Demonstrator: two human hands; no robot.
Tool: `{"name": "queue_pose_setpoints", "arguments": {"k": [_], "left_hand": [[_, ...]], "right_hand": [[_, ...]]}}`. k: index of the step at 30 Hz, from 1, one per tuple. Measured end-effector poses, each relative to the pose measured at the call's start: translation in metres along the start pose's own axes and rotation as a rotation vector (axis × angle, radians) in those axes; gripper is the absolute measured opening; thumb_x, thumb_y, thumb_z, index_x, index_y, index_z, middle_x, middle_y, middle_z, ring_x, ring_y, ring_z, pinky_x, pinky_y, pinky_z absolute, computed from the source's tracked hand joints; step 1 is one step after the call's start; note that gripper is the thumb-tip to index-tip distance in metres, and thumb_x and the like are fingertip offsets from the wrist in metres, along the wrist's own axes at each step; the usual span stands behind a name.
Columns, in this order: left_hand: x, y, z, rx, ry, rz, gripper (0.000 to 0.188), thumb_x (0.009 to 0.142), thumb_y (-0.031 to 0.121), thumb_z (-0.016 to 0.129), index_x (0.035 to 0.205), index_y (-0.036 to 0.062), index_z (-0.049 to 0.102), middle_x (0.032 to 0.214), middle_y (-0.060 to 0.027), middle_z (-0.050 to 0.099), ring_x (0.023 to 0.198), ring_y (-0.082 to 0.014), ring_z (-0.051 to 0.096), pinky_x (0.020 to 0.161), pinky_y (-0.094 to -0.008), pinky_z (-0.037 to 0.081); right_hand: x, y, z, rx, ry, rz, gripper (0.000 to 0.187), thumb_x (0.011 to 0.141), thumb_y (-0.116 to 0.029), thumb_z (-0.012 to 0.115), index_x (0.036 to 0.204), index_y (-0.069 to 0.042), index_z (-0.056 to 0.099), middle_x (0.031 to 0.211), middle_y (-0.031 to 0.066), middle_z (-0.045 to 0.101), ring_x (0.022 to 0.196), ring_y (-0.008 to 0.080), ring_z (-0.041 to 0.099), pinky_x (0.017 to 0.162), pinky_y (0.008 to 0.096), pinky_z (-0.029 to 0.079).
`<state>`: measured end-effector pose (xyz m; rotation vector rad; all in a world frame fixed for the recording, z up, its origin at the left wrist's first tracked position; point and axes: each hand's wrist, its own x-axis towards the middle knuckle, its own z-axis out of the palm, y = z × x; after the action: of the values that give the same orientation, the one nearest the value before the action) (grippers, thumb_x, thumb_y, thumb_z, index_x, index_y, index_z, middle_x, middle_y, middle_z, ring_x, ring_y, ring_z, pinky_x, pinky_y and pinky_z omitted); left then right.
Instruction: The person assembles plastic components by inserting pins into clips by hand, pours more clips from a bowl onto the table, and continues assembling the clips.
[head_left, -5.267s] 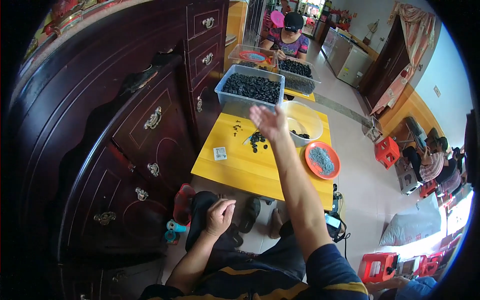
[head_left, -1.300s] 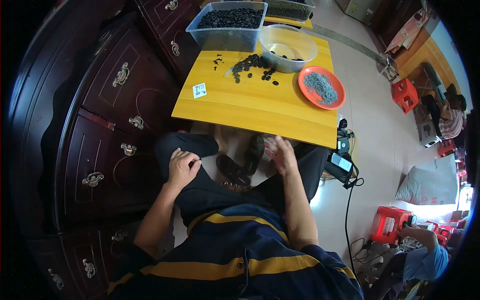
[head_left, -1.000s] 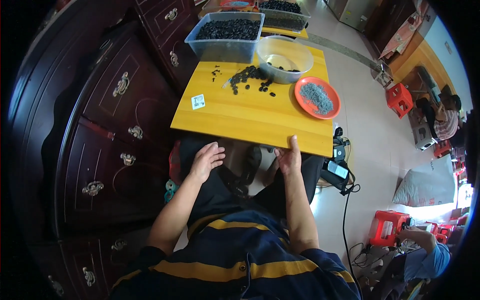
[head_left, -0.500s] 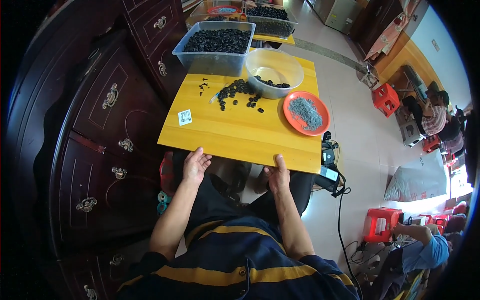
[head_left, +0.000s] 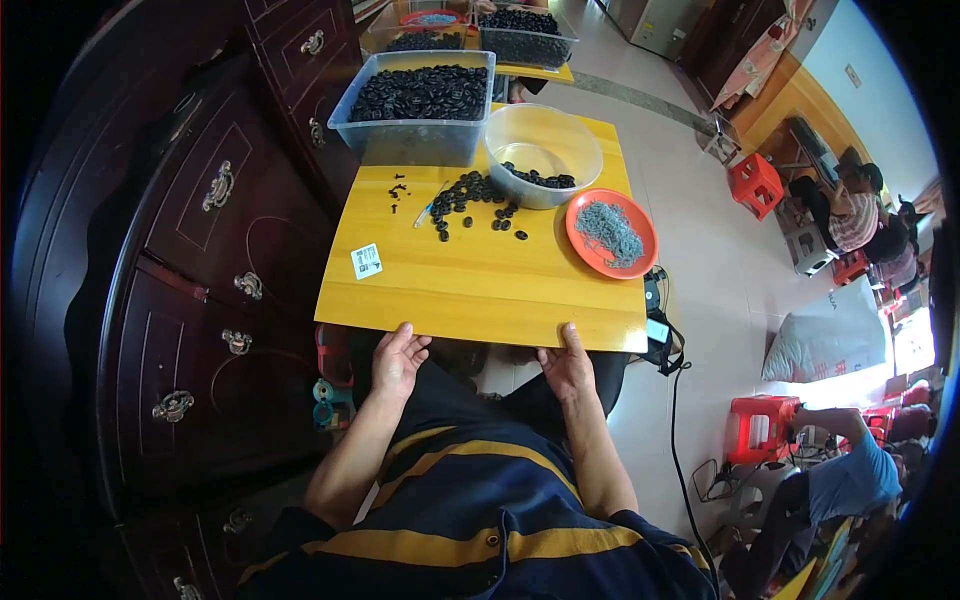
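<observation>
A yellow wooden tabletop (head_left: 450, 290) lies in front of me. My left hand (head_left: 398, 362) holds its near edge left of centre, palm up, thumb at the rim and fingers loosely curled below. Farther right, my right hand (head_left: 568, 370) grips the same edge, thumb on top and fingers bent under; how far they reach beneath is hidden. Loose black oval pieces (head_left: 465, 195) lie mid-table beside a thin pen-like tool (head_left: 425, 213). A clear round bowl (head_left: 545, 145) holds more of them. Small grey pieces (head_left: 610, 232) fill a red-orange plate (head_left: 640, 260) at the right.
A clear rectangular bin (head_left: 410, 145) full of black pieces stands at the table's far left. A white label (head_left: 367, 261) lies near the left edge. A dark wooden cabinet (head_left: 200, 270) lines my left side. Red stools (head_left: 760, 430), a white sack (head_left: 830, 335) and seated people are to the right.
The table's near edge, its left end most, has come closer to my body. Both hands have stayed at the edge and shifted slightly right. My view has turned a little.
</observation>
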<state>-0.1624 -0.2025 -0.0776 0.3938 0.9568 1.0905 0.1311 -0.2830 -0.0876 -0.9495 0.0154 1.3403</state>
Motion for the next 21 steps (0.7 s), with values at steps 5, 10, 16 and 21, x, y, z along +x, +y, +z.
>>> {"name": "queue_pose_setpoints", "arguments": {"k": [5,10,16,21], "left_hand": [[-0.009,-0.004,0.003,0.001,0.015,0.017,0.024,0.098,0.027,0.066,0.114,0.0087,0.063,0.097,-0.0055,0.071,0.086,-0.0165,0.069,0.07,-0.0276,0.054],[-0.006,-0.002,0.003,0.015,-0.004,0.015,0.024,0.098,0.026,0.066,0.114,0.0085,0.063,0.098,-0.006,0.071,0.087,-0.0169,0.069,0.069,-0.028,0.054],[-0.008,0.001,0.004,0.032,0.014,0.006,0.024,0.098,0.026,0.066,0.115,0.0087,0.063,0.099,-0.0063,0.071,0.087,-0.0175,0.069,0.069,-0.0283,0.054],[-0.008,0.0,0.007,0.04,0.012,0.021,0.023,0.099,0.027,0.064,0.114,0.0092,0.063,0.1,-0.0068,0.071,0.087,-0.0171,0.069,0.069,-0.0284,0.054]], "right_hand": [[-0.012,-0.001,-0.005,0.02,0.026,0.023,0.041,0.098,-0.041,0.065,0.126,-0.012,0.059,0.11,0.006,0.07,0.096,0.0212,0.068,0.074,0.0299,0.057],[-0.012,0.0,-0.003,-0.017,0.047,-0.02,0.041,0.098,-0.04,0.065,0.126,-0.011,0.059,0.105,0.0066,0.071,0.092,0.0216,0.069,0.073,0.0289,0.057],[-0.017,-0.002,0.004,0.003,0.041,-0.034,0.04,0.099,-0.04,0.065,0.125,-0.01,0.059,0.102,0.0067,0.07,0.09,0.0215,0.069,0.073,0.0297,0.057],[-0.015,0.0,0.002,-0.051,0.039,-0.037,0.044,0.099,-0.045,0.062,0.125,-0.01,0.058,0.103,0.0083,0.07,0.09,0.0212,0.069,0.076,0.0311,0.056]]}}
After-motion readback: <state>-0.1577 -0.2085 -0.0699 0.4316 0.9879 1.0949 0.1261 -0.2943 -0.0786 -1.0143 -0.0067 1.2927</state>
